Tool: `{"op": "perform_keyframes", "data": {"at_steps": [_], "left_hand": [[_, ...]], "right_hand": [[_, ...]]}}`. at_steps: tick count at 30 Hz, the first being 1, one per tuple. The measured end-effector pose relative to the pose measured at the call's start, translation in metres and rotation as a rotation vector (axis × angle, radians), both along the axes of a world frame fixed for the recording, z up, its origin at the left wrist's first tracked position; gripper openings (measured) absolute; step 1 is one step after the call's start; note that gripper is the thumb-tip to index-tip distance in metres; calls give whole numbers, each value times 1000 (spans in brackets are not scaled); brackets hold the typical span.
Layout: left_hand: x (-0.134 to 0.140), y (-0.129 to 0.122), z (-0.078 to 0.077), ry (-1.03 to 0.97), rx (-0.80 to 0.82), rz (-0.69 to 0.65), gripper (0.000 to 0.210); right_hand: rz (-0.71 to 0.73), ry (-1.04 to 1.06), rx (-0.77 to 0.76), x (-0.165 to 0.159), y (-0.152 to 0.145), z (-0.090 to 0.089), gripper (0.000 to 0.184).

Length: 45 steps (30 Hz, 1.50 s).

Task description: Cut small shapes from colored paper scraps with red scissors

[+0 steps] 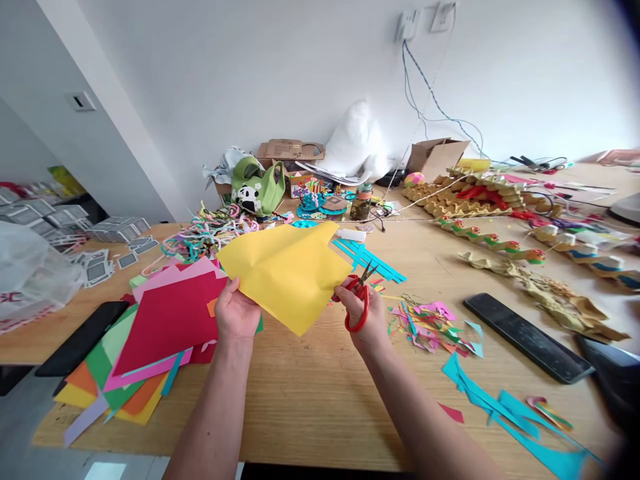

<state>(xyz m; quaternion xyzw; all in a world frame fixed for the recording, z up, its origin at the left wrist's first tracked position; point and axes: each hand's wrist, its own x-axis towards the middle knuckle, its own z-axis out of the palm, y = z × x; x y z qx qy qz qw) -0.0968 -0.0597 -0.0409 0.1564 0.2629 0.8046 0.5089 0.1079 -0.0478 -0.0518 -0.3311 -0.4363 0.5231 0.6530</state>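
Observation:
A yellow sheet of paper is held up above the table, slightly bent, with one corner cut away at its upper right. My left hand grips its left edge, thumb on top and fingers underneath. In my right hand is a pair of scissors with red handles, its blades pointing up and away beside the sheet's right corner. The right fingertips are near or on the paper's edge; the exact contact is hard to see. Left of my left hand lies a pile of coloured paper topped by a dark red sheet.
Paper scraps and blue strips lie to the right on the wooden table. A black keyboard-like slab and egg-carton strips are farther right. Pipe cleaners, a green panda bag and a jar stand behind.

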Motion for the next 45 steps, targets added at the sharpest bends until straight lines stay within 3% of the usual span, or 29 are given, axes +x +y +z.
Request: {"op": "perform_keyframes", "data": {"at_steps": [5, 9, 11, 15, 25, 30, 32, 36, 40, 45], "left_hand": [[-6, -3, -10, -58, -31, -189, 54], [-12, 1, -19, -21, -190, -269, 32], [-14, 3, -21, 29, -211, -239, 29], [-10, 2, -20, 193, -75, -161, 48], [8, -7, -19, 463, 21, -215, 65], [11, -14, -20, 694, 67, -1, 66], [9, -20, -19, 692, 90, 30, 66], [6, -27, -14, 534, 115, -34, 65], [6, -21, -12, 428, 23, -62, 56], [-1, -9, -21, 607, -18, 123, 32]], "right_hand": [[54, -108, -21, 6, -1, -1, 7], [95, -193, -85, 13, 2, 0, 11], [63, -204, -87, 17, 5, 1, 11], [6, -155, -55, 28, 12, 2, 11], [-63, -136, -14, 43, 15, -10, 29], [-233, -129, -11, 41, 11, -15, 37], [-270, -133, 34, 41, 9, -16, 35], [-315, -172, 101, 43, 5, -16, 30], [-368, -248, 121, 43, 2, -16, 29], [-399, -257, 100, 44, 5, -19, 28]]}}
